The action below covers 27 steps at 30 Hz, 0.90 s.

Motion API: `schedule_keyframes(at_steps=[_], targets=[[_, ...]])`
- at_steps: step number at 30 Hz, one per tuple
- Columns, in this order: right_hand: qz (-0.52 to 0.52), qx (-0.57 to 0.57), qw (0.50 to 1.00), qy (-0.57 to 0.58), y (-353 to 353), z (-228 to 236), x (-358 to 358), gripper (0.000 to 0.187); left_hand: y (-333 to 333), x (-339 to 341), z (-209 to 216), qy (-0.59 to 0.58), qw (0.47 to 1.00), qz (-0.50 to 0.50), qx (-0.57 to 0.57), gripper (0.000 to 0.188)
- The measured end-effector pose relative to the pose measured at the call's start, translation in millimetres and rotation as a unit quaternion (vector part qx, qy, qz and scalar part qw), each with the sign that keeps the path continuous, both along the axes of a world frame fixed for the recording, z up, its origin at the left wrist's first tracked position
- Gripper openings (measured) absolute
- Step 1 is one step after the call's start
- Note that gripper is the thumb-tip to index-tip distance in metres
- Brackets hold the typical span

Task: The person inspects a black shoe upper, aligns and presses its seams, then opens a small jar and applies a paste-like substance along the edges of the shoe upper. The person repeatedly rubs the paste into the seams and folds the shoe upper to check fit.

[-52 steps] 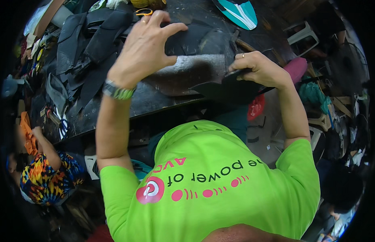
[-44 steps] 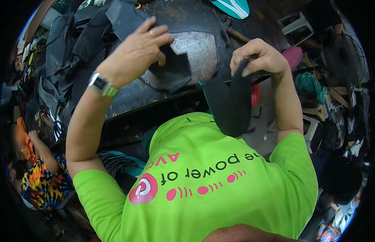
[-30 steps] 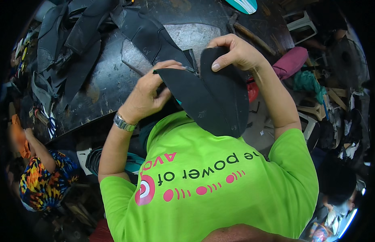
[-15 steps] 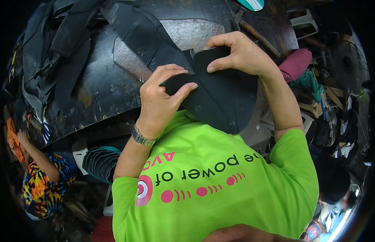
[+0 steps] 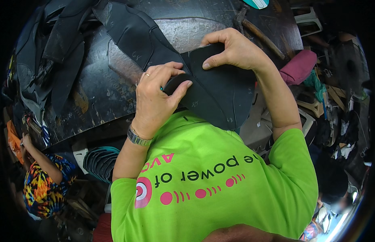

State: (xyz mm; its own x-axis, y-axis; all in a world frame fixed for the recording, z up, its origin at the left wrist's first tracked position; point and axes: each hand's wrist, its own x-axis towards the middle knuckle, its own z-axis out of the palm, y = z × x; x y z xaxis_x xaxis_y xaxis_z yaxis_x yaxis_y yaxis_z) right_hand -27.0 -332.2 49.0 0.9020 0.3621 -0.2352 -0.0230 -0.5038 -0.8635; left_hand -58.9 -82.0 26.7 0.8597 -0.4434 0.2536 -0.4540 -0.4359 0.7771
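Observation:
A black stitched panel of smooth, thick fabric (image 5: 219,88), with seams and small pale chalk marks, spans from my chest up onto the table. Its longer part (image 5: 133,34) lies flat across a worn grey plate (image 5: 187,34). My left hand (image 5: 157,94) pinches the panel's near-left edge, curled over between thumb and fingers. A bit of teal shows at that fold. At the far edge, my right hand (image 5: 236,50) grips the panel with the thumb on top; the fingertips behind it are hidden.
More black panels (image 5: 62,52) are heaped at the table's left. A wooden-handled hammer (image 5: 262,38) lies at the far right of the dark table (image 5: 102,92). Teal-edged black pieces (image 5: 100,163) are stacked below. A co-worker in a multicoloured shirt (image 5: 48,185) is at left; a maroon bundle (image 5: 298,66) is at right.
My left hand has shifted slightly left and the panel's edge curls over more in it. The right hand keeps its grip, a little farther left and up. The longer panel part has slid slightly left.

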Motion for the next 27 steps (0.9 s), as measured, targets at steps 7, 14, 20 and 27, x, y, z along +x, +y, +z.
schedule_keyframes(at_steps=[7,14,20,27], targets=[[0.000,-0.014,1.000,0.002,2,-2,1,0.037,-2,0,-2,-0.001,1.000,0.011,0.000,0.023],[0.000,0.050,0.996,0.070,-4,8,3,0.030,8,-2,1,0.083,0.993,0.024,-0.081,0.042],[0.022,0.139,0.988,0.072,1,31,-8,0.027,25,12,22,0.407,0.802,-0.044,-0.435,0.035],[0.097,0.116,0.987,0.049,17,44,-24,0.027,16,17,25,0.596,0.757,-0.178,-0.201,0.013]])
